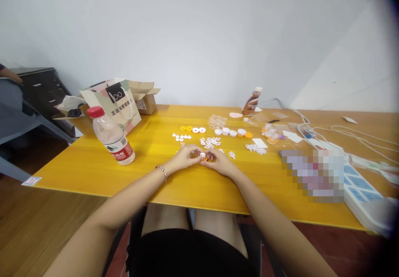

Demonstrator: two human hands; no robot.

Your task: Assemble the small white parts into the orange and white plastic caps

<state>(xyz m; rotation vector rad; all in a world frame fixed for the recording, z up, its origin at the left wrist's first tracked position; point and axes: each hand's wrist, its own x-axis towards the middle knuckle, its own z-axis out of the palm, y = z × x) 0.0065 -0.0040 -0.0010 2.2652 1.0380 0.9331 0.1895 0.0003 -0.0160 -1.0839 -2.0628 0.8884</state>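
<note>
An open carton [75,117] at the table's left holds white plastic and something dark; the paper bag [114,106] beside it shows black glasses and Chinese characters, partly covered by its handle. Behind stands an open cardboard box [149,102], its inside hidden. The red-capped bottle [114,137] tilts, its red label ending in 山泉; the brown bottle [251,102] appears to read Nescafé. Left hand [188,157] and right hand [219,162] angle inward above the table [199,185], fingertips closed around a small white-and-orange piece [203,156], nearer the person than the white cutout pieces [210,142].
</note>
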